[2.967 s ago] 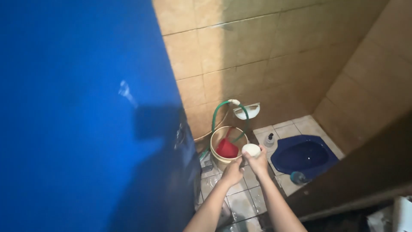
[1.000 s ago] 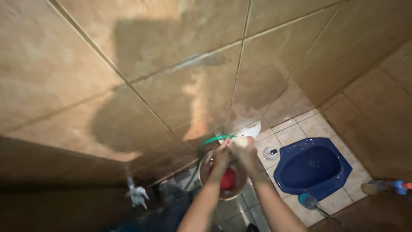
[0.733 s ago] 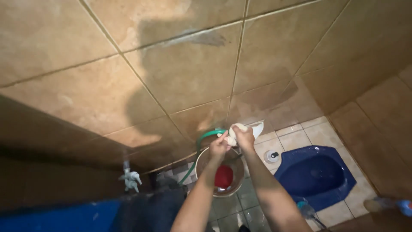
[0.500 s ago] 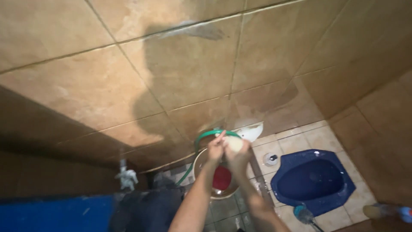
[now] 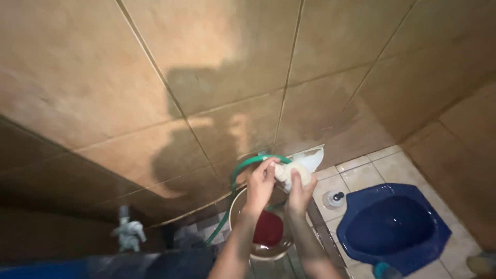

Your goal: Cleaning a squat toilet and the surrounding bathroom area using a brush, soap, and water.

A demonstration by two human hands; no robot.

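Observation:
My left hand (image 5: 260, 185) and my right hand (image 5: 299, 188) are raised together above a round bucket (image 5: 238, 199). Both hands grip a small white bulb-shaped object (image 5: 295, 172): the right hand wraps its rounded body, the left hand's fingers pinch its narrower end. A red scoop (image 5: 267, 230) lies inside the bucket, directly below my hands. A green hose (image 5: 243, 168) arcs up behind my hands and runs down beside the bucket.
Brown tiled walls fill the upper view. A blue squat toilet pan (image 5: 392, 227) sits on the floor at the right, with a floor drain (image 5: 335, 198) beside it. A tap (image 5: 127, 230) juts from the wall at lower left. A white dish (image 5: 311, 157) sits by the wall.
The view has swung from the blue surface to the tiled wall and downward. My hands stay together on the white object above the bucket, shifting slightly.

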